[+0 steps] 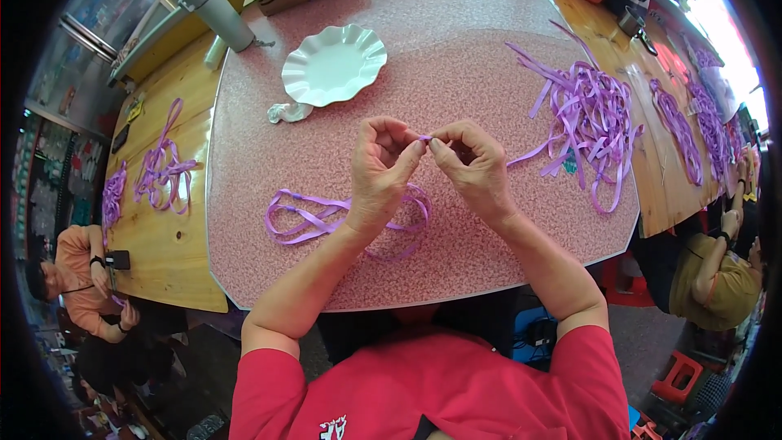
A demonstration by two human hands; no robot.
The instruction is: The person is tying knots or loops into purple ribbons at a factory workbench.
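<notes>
Both hands raised over table, fingertips meeting. Left hand (381,169) and right hand (472,167) each in pinch grip on short stretch of purple ribbon (424,138) between them; rest of ribbon (326,218) trails down in loops on table, under wrists.

Doing it well, by judgement: keep pinch close to ribbon end, strip flat, no twist; let slack lie loose on table.

Table (456,49) pink speckled, rounded corners. White scalloped plate (334,65) beyond hands; tangled pile of purple ribbons (590,118) at right. Wooden tables flank both sides, more ribbon on them; seated people at both edges.
</notes>
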